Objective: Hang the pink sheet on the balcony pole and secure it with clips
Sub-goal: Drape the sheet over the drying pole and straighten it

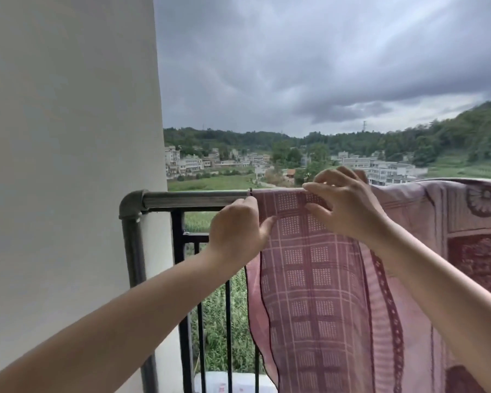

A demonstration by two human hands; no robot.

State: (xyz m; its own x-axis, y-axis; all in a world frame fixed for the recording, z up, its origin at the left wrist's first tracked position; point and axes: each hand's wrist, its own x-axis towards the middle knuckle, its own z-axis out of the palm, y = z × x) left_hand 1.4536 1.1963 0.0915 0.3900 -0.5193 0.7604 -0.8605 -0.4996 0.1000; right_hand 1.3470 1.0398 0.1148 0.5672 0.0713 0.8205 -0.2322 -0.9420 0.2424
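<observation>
The pink patterned sheet hangs draped over the grey balcony pole, covering it from the middle to the right edge. My left hand grips the sheet's left edge just under the pole, thumb pressed on the fabric. My right hand pinches the fold of the sheet on top of the pole, fingers curled over it. A small dark thing, perhaps a clip, shows on the pole above my left hand; I cannot tell what it is.
A white wall stands close on the left, with the pole's elbow and downpipe against it. Black railing bars run below the pole. Beyond lie fields, buildings and hills under a cloudy sky.
</observation>
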